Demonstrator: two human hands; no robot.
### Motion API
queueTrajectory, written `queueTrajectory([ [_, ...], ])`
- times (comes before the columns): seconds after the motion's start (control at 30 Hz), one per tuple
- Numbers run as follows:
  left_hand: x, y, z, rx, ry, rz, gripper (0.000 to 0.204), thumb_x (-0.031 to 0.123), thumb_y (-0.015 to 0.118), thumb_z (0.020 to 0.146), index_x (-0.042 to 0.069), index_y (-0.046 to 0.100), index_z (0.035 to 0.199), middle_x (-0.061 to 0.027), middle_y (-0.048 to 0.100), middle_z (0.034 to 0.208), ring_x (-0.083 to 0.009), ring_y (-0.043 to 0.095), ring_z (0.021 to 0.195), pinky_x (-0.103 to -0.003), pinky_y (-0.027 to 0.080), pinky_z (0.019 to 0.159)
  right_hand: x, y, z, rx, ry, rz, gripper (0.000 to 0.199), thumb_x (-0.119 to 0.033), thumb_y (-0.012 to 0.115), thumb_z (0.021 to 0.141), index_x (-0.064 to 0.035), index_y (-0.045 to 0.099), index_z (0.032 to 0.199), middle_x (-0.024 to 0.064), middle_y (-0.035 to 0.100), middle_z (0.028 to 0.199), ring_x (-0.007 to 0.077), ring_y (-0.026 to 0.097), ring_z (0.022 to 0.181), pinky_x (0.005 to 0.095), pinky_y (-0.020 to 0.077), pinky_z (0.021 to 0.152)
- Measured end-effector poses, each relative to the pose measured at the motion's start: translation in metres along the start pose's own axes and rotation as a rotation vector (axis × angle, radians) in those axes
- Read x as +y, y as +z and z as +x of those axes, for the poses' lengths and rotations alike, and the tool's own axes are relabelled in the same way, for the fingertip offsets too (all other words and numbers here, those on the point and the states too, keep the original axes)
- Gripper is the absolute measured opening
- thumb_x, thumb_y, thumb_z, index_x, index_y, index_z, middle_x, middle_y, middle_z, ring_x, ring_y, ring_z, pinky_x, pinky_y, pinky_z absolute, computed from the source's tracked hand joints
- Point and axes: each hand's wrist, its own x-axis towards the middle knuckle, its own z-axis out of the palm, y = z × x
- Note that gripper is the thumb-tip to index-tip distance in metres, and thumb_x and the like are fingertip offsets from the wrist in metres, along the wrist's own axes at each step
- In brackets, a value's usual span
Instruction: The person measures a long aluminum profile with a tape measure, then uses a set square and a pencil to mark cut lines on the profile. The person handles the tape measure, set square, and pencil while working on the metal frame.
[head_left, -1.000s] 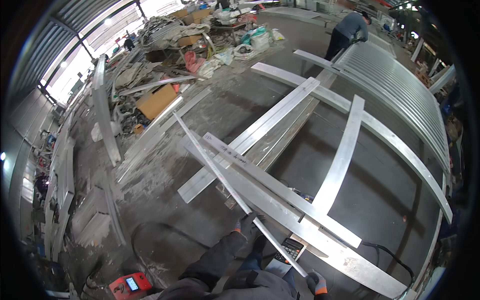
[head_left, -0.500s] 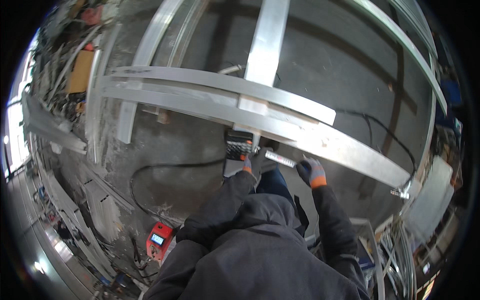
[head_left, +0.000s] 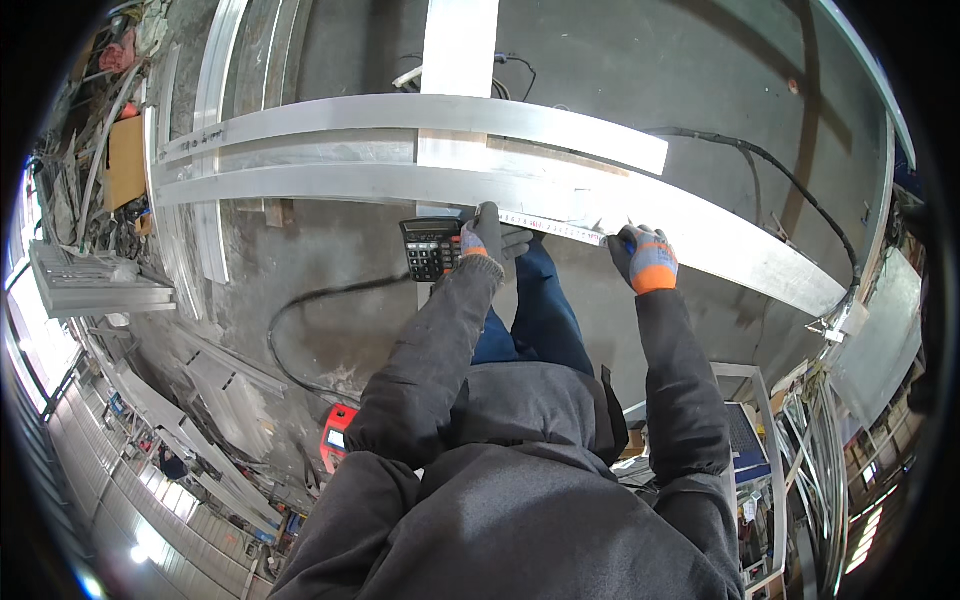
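A white tape measure blade (head_left: 552,227) is stretched between my hands along the near edge of a long silver metal bar (head_left: 330,187). My left hand (head_left: 488,238), in a grey and orange glove, is closed at the blade's left end, with its thumb toward the bar. My right hand (head_left: 645,258), gloved alike, grips the other end by the bar's edge; its fingers hide what part of the tape measure is in them. A black calculator (head_left: 432,248) with a dark screen sits just left of my left hand, below the bar.
A second metal bar (head_left: 560,128) runs behind the first, both resting over a wide crosspiece (head_left: 458,50). A black cable (head_left: 770,165) curves at the right, ending near a metal fitting (head_left: 832,328). A red device (head_left: 338,438) stands at lower left. Metal scraps and a cardboard piece (head_left: 125,165) lie far left.
Both hands have moved forward with the tape measure, bringing its blade from in front of the bar up to the bar's near edge. The view has shifted too.
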Motion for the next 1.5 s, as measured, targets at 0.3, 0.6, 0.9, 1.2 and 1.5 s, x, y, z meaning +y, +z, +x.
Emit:
queueTrajectory([
  [0.3,0.002,0.007,-0.002,0.001,-0.037,0.046,0.059,0.044,0.053,0.104,-0.006,0.052,0.135,-0.0279,0.070,0.120,-0.0364,0.073,0.101,-0.045,0.063,0.080,0.003,-0.001,0.022,-0.040,-0.049,0.006,0.025,-0.036,0.071,0.091,-0.0134,0.078,0.098,0.0136,0.074,0.096,0.0347,0.068,0.093,0.0438,0.0508,0.094],
  [0.6,0.008,0.019,0.001,0.109,-0.081,0.014,0.054,0.040,0.057,0.099,-0.008,0.055,0.123,-0.0275,0.073,0.102,-0.0335,0.076,0.078,-0.039,0.063,0.059,-0.022,-0.002,0.033,-0.176,-0.016,-0.060,0.033,-0.044,0.064,0.096,-0.0174,0.078,0.111,0.0102,0.076,0.109,0.0353,0.068,0.106,0.0458,0.0520,0.098],
  [0.9,0.015,0.024,0.003,0.153,-0.074,0.118,0.050,0.039,0.054,0.099,-0.010,0.067,0.098,-0.0253,0.076,0.090,-0.0302,0.075,0.066,-0.038,0.060,0.052,-0.025,-0.003,0.041,-0.213,0.022,-0.070,0.034,-0.044,0.064,0.096,-0.0168,0.078,0.110,0.0133,0.075,0.107,0.0371,0.067,0.107,0.0467,0.0524,0.098],
  [1.2,0.015,0.019,0.010,0.112,-0.163,0.067,0.054,0.042,0.058,0.101,-0.009,0.063,0.117,-0.0280,0.074,0.099,-0.0349,0.076,0.078,-0.045,0.065,0.066,-0.023,0.000,0.042,-0.159,-0.005,0.027,0.033,-0.042,0.068,0.093,-0.0136,0.080,0.103,0.0149,0.074,0.096,0.0362,0.068,0.095,0.0462,0.0527,0.091],
  [1.5,0.015,0.024,0.003,0.149,-0.066,0.120,0.050,0.035,0.059,0.102,-0.011,0.060,0.120,-0.0287,0.074,0.100,-0.0371,0.076,0.080,-0.045,0.065,0.065,-0.025,-0.002,0.044,-0.219,0.012,-0.041,0.033,-0.045,0.063,0.096,-0.0185,0.078,0.110,0.0100,0.077,0.098,0.0315,0.073,0.094,0.0440,0.0461,0.109],
])
